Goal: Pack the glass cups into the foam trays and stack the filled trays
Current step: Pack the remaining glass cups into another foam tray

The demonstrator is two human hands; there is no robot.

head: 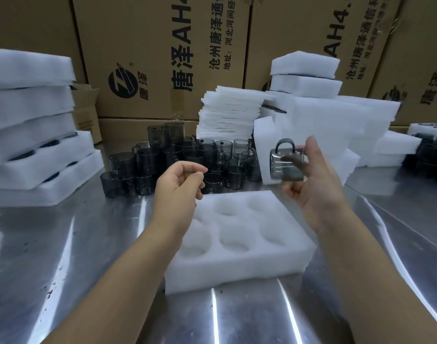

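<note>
**Seating a cup in an empty tray.** The right hand [311, 192] holds one smoky glass cup [286, 165] in the air near the far right corner of the tray [237, 271]. The cup lies on its side with its handle uppermost. The fingers [311, 147] pinch its far side and the thumb presses from below. The left hand [177, 184] hovers at the tray's far left edge, its fingers [195, 170] loosely curled and holding nothing. The tray lies flat on the steel bench [63, 256]; all six wells show bare foam. The loose cups [177, 157] stand crowded just behind the tray, some stacked. Filled trays [31, 135] are piled at far left.

For a clean placement, the cup probably needs turning until its body lines up with a well. The wells' outline is too soft here to say which way the handle should go. A straight descent and a light press should seat it without tearing the foam. Filling a far well first avoids reaching over seated glass. The foam is light and the bench polished, so the tray may slide. The free left hand could steady its edge.
</note>
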